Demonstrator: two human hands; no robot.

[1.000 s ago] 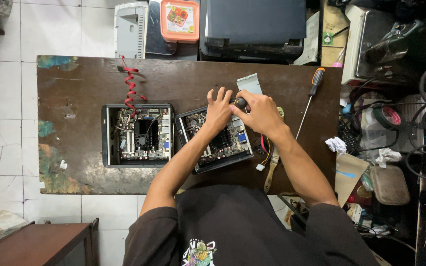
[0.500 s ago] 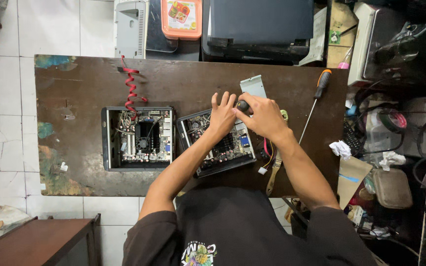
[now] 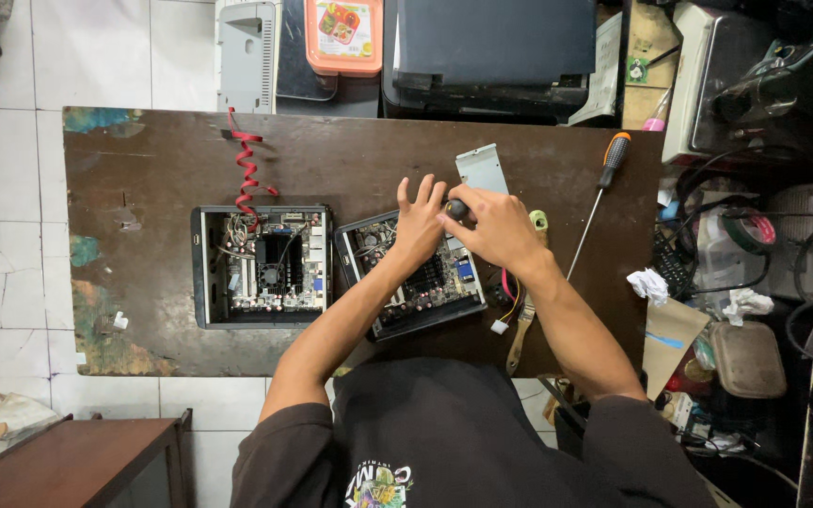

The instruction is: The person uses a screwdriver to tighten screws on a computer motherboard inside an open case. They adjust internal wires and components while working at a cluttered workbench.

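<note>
While gripping a black-handled tool [image 3: 456, 209], right hand [image 3: 496, 229] curled shut around it, fingers pressed together. Left hand [image 3: 420, 224] flat on the open computer case [image 3: 408, 275], fingers spread. Case right of the desk [image 3: 350, 160] centre, tilted, long axis running toward the far right corner. Tool's long axis: cannot tell, mostly hidden. Second open case [image 3: 261, 266] just beside, square to the near edge. Orange-handled screwdriver [image 3: 598, 198] near the right edge, handle pointing to the far edge.

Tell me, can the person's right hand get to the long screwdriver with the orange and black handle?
Probably yes. The long screwdriver with the orange and black handle lies in the open on the brown table, just beside the right hand, with nothing between. That hand already grips a small black-handled tool, though.
</note>
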